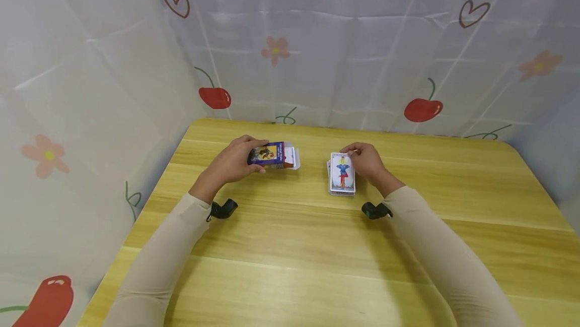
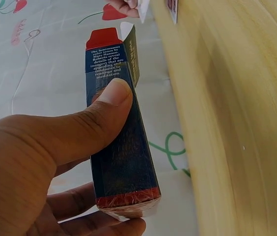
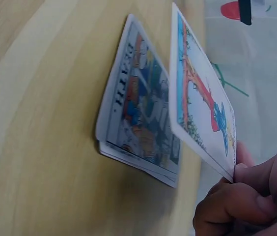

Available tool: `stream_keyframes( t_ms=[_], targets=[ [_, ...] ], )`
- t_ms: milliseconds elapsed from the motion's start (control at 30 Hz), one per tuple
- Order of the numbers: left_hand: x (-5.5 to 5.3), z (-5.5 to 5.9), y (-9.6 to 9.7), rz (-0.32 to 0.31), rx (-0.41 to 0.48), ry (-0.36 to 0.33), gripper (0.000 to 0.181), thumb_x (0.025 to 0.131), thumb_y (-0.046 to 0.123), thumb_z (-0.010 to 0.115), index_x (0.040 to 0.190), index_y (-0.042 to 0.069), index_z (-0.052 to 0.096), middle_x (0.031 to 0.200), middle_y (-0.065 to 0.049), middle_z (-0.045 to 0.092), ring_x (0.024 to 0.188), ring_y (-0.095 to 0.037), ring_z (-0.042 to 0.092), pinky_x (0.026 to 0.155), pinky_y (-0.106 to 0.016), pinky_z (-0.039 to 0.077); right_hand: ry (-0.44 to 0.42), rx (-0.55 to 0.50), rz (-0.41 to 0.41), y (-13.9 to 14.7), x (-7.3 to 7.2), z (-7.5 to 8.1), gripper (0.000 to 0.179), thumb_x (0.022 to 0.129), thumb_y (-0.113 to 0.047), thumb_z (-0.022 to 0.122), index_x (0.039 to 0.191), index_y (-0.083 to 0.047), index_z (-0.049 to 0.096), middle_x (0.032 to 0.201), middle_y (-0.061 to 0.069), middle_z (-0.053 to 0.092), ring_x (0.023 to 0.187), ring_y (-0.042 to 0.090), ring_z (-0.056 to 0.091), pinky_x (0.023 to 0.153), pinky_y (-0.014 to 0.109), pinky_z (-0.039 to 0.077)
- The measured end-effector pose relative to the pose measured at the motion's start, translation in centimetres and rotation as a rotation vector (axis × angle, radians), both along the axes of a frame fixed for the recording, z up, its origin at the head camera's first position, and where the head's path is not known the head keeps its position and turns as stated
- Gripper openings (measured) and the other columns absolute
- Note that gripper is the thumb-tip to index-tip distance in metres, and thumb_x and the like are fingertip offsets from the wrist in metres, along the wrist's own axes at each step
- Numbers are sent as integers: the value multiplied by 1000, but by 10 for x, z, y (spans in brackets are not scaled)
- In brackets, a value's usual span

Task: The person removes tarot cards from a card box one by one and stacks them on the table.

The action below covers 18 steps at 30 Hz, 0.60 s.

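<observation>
My left hand point(image 1: 228, 161) grips a dark blue tarot card box point(image 1: 267, 154), thumb along one narrow side and fingers under the other. The box's end flap point(image 2: 103, 37) stands open toward the right, and a white-edged card point(image 1: 290, 154) shows at its mouth. My right hand point(image 1: 368, 161) pinches a tarot card point(image 3: 202, 93) by one edge; a figure in blue and red is printed on it. Beneath this card a small stack of tarot cards point(image 3: 141, 108) lies on the table, its top card marked "DEATH". In the right wrist view the pinched card is tilted and raised above the stack.
The wooden table point(image 1: 290, 246) reaches back to a white sheet point(image 1: 344, 65) printed with cherries, flowers and hearts. Another sheet side point(image 1: 113, 90) borders the left edge. Black curved wrist devices point(image 1: 224, 209) sit by both wrists.
</observation>
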<state>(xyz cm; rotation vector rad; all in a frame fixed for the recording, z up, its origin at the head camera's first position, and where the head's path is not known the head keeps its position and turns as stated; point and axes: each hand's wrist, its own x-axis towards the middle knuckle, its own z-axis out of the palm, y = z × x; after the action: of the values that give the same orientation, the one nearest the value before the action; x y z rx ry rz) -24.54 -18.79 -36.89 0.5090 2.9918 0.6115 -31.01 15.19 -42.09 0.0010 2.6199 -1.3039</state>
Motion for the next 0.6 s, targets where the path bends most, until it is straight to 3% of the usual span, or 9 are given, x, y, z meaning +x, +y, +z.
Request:
stream_keyframes(
  t_ms=[300,600],
  targets=[
    [0,-3,0,4,10,-10,72,83,30,80,147,17,49,138,-15,53,126,-32,50,107,-50,44,50,159,47,-5,-1,-10,32,104,-11,39,116,-4,67,106,18,65,84,21,54,64,25,41],
    [0,-5,-2,9,14,-7,73,82,30,80,146,17,49,137,-14,53,124,-31,51,106,-50,45,63,259,16,-9,0,-14,30,103,-15,41,119,-7,66,114,18,65,92,25,55,76,32,42]
  ],
)
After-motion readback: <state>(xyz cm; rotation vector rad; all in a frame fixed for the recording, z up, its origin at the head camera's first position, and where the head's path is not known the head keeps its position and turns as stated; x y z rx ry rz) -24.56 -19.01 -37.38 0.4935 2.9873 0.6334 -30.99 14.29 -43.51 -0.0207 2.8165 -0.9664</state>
